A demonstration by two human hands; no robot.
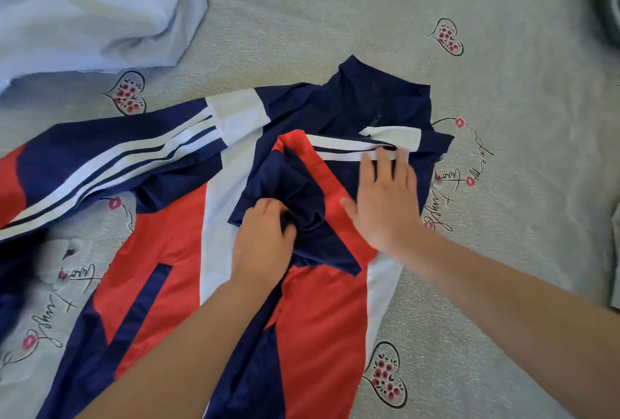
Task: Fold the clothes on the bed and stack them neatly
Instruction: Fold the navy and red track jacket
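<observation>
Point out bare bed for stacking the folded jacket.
Best patch: grey heart-print bedsheet right of the navy, red and white track jacket, beyond its collar. A narrower strip lies between the collar and the crumpled pale-blue cloth. Left is crowded by the outstretched striped sleeve.

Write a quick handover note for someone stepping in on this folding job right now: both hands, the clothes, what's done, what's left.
Left hand grips the bunched navy cuff of the folded-in sleeve. Right hand presses flat on that sleeve near the collar.
Jacket lies spread on the bed; other sleeve still stretched out. White garment unfolded at far left.
Done: one sleeve in. Left: second sleeve, fold body, stack.
</observation>
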